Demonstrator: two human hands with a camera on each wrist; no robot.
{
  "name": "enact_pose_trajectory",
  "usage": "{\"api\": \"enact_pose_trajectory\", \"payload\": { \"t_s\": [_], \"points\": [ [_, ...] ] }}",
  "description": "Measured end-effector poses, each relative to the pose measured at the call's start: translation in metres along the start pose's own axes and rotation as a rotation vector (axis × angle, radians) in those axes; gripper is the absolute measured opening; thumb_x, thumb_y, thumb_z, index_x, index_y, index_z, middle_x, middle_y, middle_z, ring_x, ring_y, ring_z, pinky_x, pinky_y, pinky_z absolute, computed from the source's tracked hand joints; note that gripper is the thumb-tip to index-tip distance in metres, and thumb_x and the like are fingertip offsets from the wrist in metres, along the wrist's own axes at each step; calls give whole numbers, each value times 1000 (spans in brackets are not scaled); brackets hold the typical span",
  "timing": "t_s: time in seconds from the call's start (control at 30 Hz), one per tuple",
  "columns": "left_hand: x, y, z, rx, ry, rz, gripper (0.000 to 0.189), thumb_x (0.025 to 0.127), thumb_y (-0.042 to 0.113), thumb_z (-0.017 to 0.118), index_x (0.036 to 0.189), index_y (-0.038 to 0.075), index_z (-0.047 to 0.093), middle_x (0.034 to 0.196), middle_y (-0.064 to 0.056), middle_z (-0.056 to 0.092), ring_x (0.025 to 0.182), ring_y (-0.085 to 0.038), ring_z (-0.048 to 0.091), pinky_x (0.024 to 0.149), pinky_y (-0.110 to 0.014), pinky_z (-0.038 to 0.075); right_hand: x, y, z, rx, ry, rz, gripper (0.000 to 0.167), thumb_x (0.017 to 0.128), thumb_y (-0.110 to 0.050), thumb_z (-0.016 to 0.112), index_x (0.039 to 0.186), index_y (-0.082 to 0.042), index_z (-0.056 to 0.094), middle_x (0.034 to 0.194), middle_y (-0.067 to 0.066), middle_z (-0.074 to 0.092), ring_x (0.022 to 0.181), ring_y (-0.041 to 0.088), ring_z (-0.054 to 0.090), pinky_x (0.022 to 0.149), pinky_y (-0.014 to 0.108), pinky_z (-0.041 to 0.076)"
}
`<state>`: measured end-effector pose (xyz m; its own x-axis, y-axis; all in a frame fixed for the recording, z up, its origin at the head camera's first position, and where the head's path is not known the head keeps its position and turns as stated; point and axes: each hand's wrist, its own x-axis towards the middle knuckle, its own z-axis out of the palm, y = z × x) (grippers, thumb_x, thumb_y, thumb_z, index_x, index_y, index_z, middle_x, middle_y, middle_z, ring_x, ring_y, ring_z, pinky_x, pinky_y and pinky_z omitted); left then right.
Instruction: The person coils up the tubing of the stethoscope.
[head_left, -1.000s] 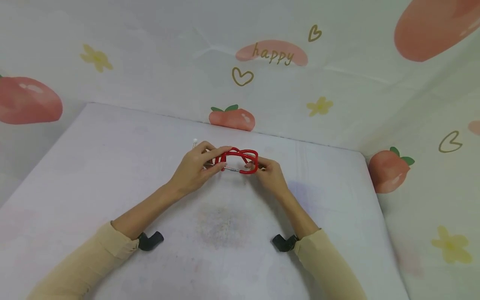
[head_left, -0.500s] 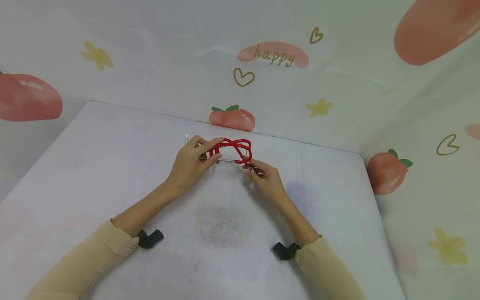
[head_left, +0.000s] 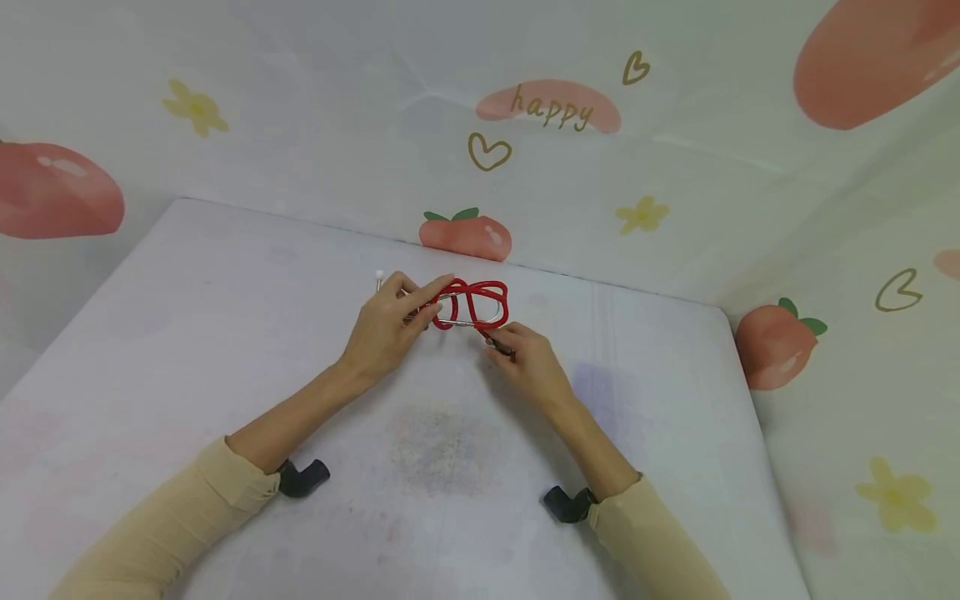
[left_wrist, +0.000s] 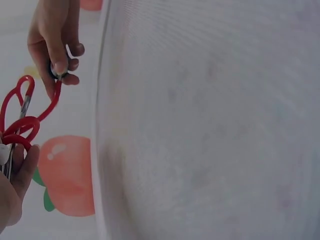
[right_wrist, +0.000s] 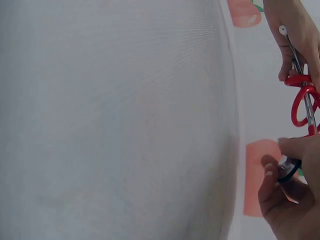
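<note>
A stethoscope with red tubing [head_left: 506,307] is held up over the table, its tube looped around the metal ear tubes [right_wrist: 308,107]. My left hand [head_left: 382,329] grips the folded bundle at its left end, thumb and fingers on opposite sides. One white eartip [head_left: 379,275] sticks up behind that hand. The round chest piece [right_wrist: 290,170] is pinched between the thumb and fingers of my right hand [head_left: 536,367], just below and to the right of the loops. From it a stretch of red tube [left_wrist: 56,97] runs back to the bundle.
The table [head_left: 442,542] has a white cover with a greyish stain in front of the hands. Behind it stands a white backdrop [head_left: 337,150] printed with peaches, flowers and hearts. Black curved pieces [head_left: 303,479] sit at both sleeve cuffs.
The looped stethoscope has shifted slightly away from me, and its red loops have changed shape. My right hand has drawn lower, bringing the chest piece out below the loops.
</note>
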<state>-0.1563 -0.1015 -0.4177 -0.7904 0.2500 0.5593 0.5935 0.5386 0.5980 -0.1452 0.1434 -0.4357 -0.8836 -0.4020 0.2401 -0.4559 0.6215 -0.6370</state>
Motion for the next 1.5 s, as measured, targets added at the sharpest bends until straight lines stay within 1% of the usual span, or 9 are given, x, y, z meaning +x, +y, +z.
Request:
{"api": "enact_pose_trajectory", "payload": {
  "t_s": [0.1,0.2,0.4,0.53,0.63,0.8,1.2,1.37,1.5],
  "points": [
    [0,0,1,9,-7,29,44,94,10,70,135,23,64,93,-5,50,67,-8,55,57,-25,43,0,0,2,-26,-29,2,26,90,-8,73,117,-5,74,105,6,69,87,16,63,73,30,55],
    [0,1,1,21,-20,18,40,94,14,70,133,22,66,94,-5,50,67,-9,55,58,-26,45,-1,0,4,-45,-41,-2,28,91,-9,73,118,-7,73,103,5,68,86,15,62,72,28,54],
    [-1,3,-1,92,-41,-20,49,84,24,82,131,19,68,97,-8,50,68,-13,63,63,-28,53,-9,-3,5,-85,-12,-38,32,93,-11,71,124,-4,69,97,5,63,76,14,55,66,26,49],
    [0,4,-1,137,-48,-28,57,78,23,87,131,20,67,98,-10,51,66,-14,65,64,-29,54,-13,-8,4,-124,3,-71,39,94,-11,69,132,-2,63,105,8,56,84,15,61,72,26,54],
    [0,4,-1,159,-47,-42,58,79,24,87,133,22,65,99,-11,51,65,-16,65,63,-29,55,-15,-11,2,-147,35,-100,43,93,-11,71,134,-3,62,109,8,54,89,17,65,76,26,57],
    [1,4,-2,176,-42,-66,62,80,26,85,137,22,62,99,-12,51,68,-19,63,61,-29,54,-16,-14,-2,-208,91,-156,43,88,-12,76,130,-6,66,106,7,57,91,18,65,77,29,56],
    [0,4,-2,219,-43,-68,63,82,27,83,141,22,59,97,-13,51,64,-19,56,55,-28,47,-11,-23,-4,-293,45,-313,37,85,-11,79,120,-3,72,102,7,59,87,16,61,74,26,53],
    [0,4,-1,229,-59,-69,63,82,27,83,140,23,60,98,-13,52,62,-19,53,52,-28,45,-11,-25,-5,-257,79,-340,32,80,-13,84,109,-4,75,104,7,58,86,17,64,74,26,55],
    [-2,4,0,230,-78,-67,62,82,28,83,140,23,60,98,-12,52,62,-19,52,52,-27,45,-10,-24,-6,-161,127,-363,30,77,-9,87,104,-4,76,105,8,60,88,17,66,76,27,56]
  ]
}}
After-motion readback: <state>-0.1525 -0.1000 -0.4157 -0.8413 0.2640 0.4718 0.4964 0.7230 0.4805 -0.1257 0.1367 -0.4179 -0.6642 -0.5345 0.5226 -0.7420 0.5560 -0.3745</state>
